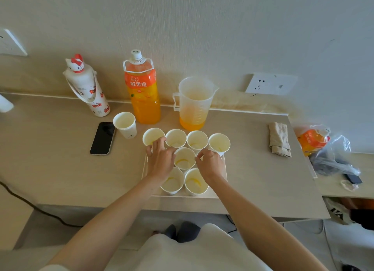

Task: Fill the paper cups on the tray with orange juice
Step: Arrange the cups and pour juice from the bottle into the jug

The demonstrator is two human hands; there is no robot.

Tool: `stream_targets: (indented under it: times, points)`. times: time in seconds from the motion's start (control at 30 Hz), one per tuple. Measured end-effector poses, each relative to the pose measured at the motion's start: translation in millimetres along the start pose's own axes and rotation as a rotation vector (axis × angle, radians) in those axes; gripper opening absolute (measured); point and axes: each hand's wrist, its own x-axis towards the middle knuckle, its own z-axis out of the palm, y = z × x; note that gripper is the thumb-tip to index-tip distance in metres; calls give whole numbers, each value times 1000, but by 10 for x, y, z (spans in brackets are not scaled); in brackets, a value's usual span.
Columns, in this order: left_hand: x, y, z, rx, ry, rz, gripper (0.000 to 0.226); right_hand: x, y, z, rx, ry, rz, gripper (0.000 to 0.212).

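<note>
Several white paper cups stand on a pale tray at the desk's front, holding only traces of orange juice. My left hand reaches over the tray's left side; its thumb and curled fingers hold the far-left back cup. My right hand pinches the right rim of the middle cup. Behind the tray stand a capped orange juice bottle and a clear measuring jug with a little juice in its bottom.
One more paper cup stands off the tray beside a black phone. A white cartoon-cat bottle is at the back left. A folded cloth lies to the right, and a plastic bag sits past the desk's edge.
</note>
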Motion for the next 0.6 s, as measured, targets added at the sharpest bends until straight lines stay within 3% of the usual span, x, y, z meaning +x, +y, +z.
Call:
stream_targets:
  times: [0.37, 0.6]
  points:
    - [17, -5, 67, -30, 22, 27, 16, 11, 2, 9, -6, 7, -2, 15]
    - [22, -185, -5, -55, 182, -42, 4, -4, -90, 30, -40, 26, -27, 15]
